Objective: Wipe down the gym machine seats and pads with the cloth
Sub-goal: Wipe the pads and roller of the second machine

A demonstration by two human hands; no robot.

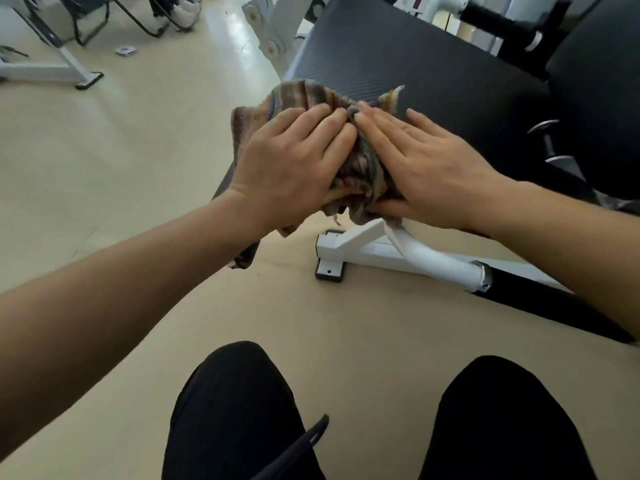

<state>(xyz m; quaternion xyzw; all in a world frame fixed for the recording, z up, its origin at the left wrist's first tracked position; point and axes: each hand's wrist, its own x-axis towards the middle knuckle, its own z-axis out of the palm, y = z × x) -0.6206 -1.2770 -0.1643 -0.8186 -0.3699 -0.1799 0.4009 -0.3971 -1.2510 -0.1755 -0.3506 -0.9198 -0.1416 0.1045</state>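
While left hand (pixel 287 164) and right hand (pixel 429 168) clutch the cloth (pixel 298 95), they mask the pad (pixel 398 53) edge — white frame (pixel 363 252) below.

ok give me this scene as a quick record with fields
cloth: striped multicoloured cloth, bunched between both hands, one end hanging
left hand: holds the cloth, thumb underneath
right hand: fingers straight over cloth, thumb underneath
pad: dark grey ribbed pad, just behind cloth
base: white metal frame on beige floor

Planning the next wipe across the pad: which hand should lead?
Probably right. The right hand lies on the cloth over the pad, whose bare surface stretches beyond it; the left hand sits at the pad's edge.
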